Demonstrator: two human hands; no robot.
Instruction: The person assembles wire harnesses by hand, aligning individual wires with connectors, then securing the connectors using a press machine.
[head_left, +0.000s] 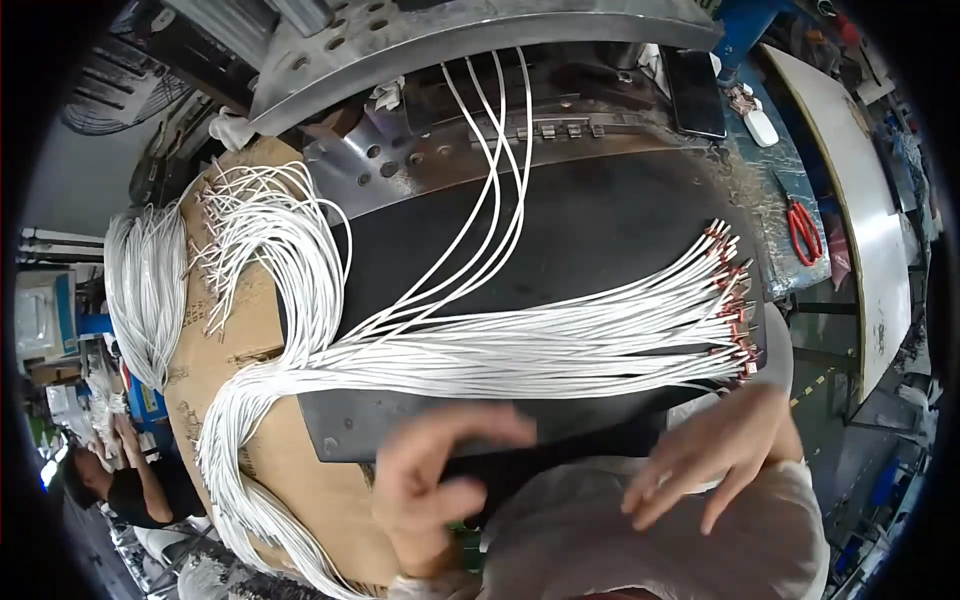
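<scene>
A thick bundle of white cables (480,362) lies across the black work mat (600,220), its reddish-brown tipped ends (738,330) fanned out at the right. Three loose white cables (497,190) run from the bundle up under the machine's metal plate. Nearer to me than the bundle, my left hand (425,480) is raised and blurred, thumb and fingers apart, with nothing visible between them. Over my lap at the right hovers my right hand (715,455), fingers spread and empty, below the tipped ends. Neither hand touches the cables.
A perforated metal machine plate (480,40) spans the far side. More white cables (145,290) hang over the cardboard (330,500) at left. A black phone (696,95), a white object (760,127) and red-handled pliers (803,232) lie at right. Another person (135,485) sits far left.
</scene>
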